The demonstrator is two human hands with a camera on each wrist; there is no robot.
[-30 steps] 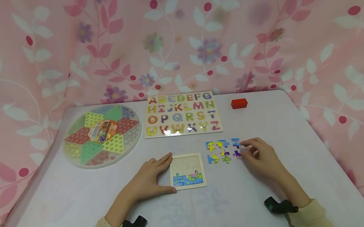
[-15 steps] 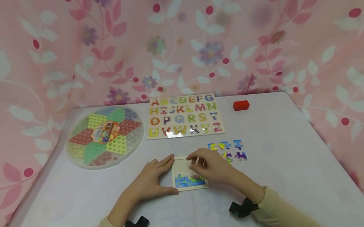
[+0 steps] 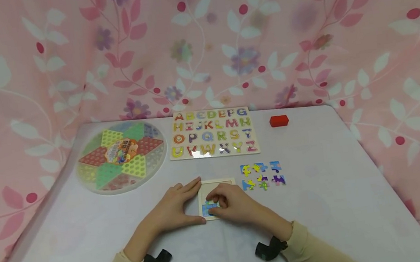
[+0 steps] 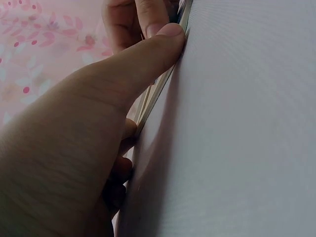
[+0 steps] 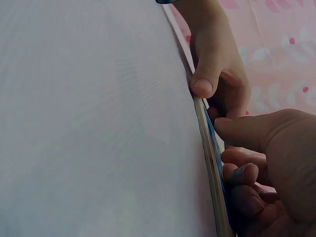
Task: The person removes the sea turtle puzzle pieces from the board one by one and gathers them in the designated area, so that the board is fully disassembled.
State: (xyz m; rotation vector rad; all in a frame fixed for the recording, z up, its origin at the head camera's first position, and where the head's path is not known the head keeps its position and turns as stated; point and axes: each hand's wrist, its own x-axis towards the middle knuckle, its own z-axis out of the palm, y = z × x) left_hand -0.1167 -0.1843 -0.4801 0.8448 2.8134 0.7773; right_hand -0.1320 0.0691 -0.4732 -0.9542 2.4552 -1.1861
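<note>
A small square wooden frame (image 3: 199, 194) lies on the table, with blue puzzle pieces (image 3: 206, 209) showing in its lower left part. My left hand (image 3: 172, 209) holds the frame's left side, thumb at the bottom corner and fingers at the top one. In the left wrist view the thumb of my left hand (image 4: 94, 103) lies on the frame's edge (image 4: 157, 94). My right hand (image 3: 235, 203) is over the frame with bent fingers, covering its right part. The right wrist view has my right hand (image 5: 276, 168) close against the pieces; whether it pinches one is hidden.
Several loose puzzle pieces (image 3: 248, 184) lie right of the frame. Behind stands an alphabet board (image 3: 213, 146), with a round star-patterned game board (image 3: 119, 169) to its left and a red block (image 3: 279, 121) to its right. A floral curtain (image 3: 198, 39) hangs beyond the table.
My right hand has moved left from the loose pieces to the frame, then slightly farther left over it. My left hand stays at the frame's left side.
</note>
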